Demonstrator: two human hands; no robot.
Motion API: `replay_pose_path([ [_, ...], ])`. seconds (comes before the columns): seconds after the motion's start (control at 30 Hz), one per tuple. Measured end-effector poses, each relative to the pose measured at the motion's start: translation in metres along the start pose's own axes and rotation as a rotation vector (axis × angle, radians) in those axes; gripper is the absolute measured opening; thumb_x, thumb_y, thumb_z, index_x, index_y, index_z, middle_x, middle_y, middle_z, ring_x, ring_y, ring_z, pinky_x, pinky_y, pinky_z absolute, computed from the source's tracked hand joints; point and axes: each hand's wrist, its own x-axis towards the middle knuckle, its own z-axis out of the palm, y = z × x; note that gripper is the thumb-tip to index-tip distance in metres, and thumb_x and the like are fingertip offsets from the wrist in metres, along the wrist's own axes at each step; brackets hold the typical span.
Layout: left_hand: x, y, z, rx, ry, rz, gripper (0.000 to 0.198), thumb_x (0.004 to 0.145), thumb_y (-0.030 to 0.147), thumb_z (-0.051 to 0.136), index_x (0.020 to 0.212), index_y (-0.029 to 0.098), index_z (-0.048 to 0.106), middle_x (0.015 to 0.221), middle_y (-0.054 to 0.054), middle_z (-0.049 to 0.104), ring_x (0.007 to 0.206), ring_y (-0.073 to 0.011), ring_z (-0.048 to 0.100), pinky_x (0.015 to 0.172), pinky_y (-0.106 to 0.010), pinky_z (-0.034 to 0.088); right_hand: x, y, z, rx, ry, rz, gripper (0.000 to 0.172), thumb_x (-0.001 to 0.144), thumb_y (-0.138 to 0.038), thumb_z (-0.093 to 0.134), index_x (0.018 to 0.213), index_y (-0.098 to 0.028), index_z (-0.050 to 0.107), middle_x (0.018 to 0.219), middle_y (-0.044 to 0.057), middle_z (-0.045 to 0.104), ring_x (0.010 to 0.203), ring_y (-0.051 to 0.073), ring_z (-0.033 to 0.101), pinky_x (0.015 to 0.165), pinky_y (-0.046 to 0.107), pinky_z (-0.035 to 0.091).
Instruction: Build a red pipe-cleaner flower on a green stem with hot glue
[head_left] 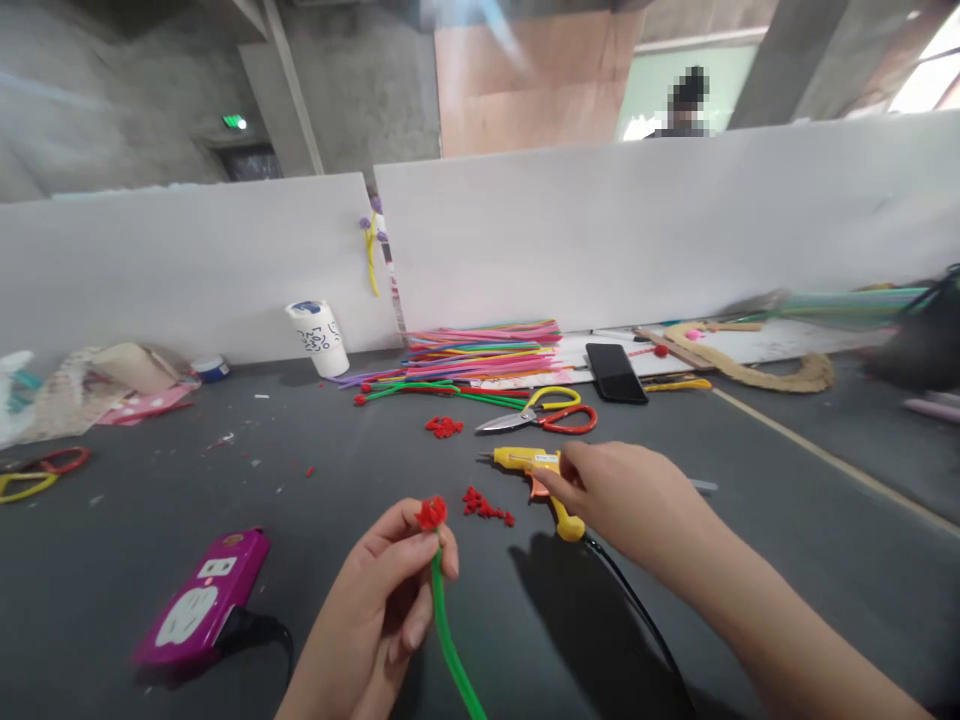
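Between thumb and fingers, my left hand (pixel 390 580) pinches a pipe-cleaner flower just under its red fuzzy head (pixel 432 513). Its green stem (pixel 448 635) curves down toward the bottom of the view. My right hand (pixel 622 500) is closed at the yellow glue gun (pixel 525 459), thumb over the handle near the orange trigger; some fingers are hidden behind. The nozzle points left, and a black cord (pixel 637 605) trails from the handle. Small red fuzzy pieces (pixel 486 506) lie between the hands, with another red cluster (pixel 444 427) farther back.
Scissors (pixel 536 418) with yellow and red handles lie beyond the glue gun. Behind them are colourful pipe cleaners (pixel 480 352) and a black phone (pixel 616 372). A purple power strip (pixel 206 600) is at left, a white paper roll (pixel 319 340) by the white partition (pixel 600 230).
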Motion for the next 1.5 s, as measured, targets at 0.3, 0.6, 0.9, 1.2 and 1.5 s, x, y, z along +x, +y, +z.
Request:
replay_pose_path([
  [0.3,-0.004,0.0,-0.002,0.047,0.044,0.021,0.015,0.073,0.024,0.073,0.074,0.018,0.06,0.062,0.005,0.058,0.04,-0.0006,0.036,0.039,-0.013,0.023,0.017,0.018,0.053,0.093,-0.162,0.136,0.038,0.094,-0.049,0.049,0.094,-0.014,0.064,0.088,0.005,0.068,0.078,0.017,0.065,0.074,0.036,0.052],
  [0.6,-0.005,0.0,0.004,0.274,0.234,0.173,0.018,0.059,0.021,0.082,0.065,0.017,0.066,0.056,0.004,0.058,0.041,-0.0026,0.039,0.038,-0.014,0.027,0.026,0.03,0.063,0.455,-0.192,0.144,0.025,0.093,-0.035,0.057,0.108,-0.016,0.061,0.108,0.006,0.063,0.092,0.019,0.063,0.08,0.039,0.053],
  [0.9,-0.007,0.004,-0.001,0.027,0.126,0.052,0.019,0.064,0.025,0.082,0.066,0.013,0.068,0.059,0.001,0.062,0.041,0.0003,0.04,0.039,-0.009,0.031,0.013,0.017,0.039,1.354,-0.175,-0.019,0.037,0.072,-0.045,0.065,0.094,-0.017,0.054,0.078,0.0,0.06,0.069,0.015,0.061,0.064,0.027,0.048],
  [1.2,-0.001,0.005,-0.007,-0.352,0.008,-0.121,0.014,0.078,0.01,0.066,0.064,0.01,0.062,0.06,0.0,0.056,0.04,0.0002,0.039,0.037,-0.009,0.036,-0.02,-0.007,0.009,1.685,-0.197,-0.141,0.025,0.068,-0.032,0.069,0.085,-0.017,0.059,0.07,0.0,0.06,0.046,0.007,0.043,0.048,0.023,0.04],
  [1.5,-0.004,0.011,-0.008,-0.512,-0.015,-0.159,0.028,0.089,0.004,0.046,0.067,0.008,0.062,0.059,-0.003,0.058,0.037,-0.0006,0.046,0.033,-0.007,0.037,-0.056,-0.026,0.006,1.143,0.133,-0.522,0.012,0.082,-0.033,0.059,0.077,-0.022,0.056,0.072,0.002,0.06,0.059,0.014,0.057,0.051,0.023,0.046],
])
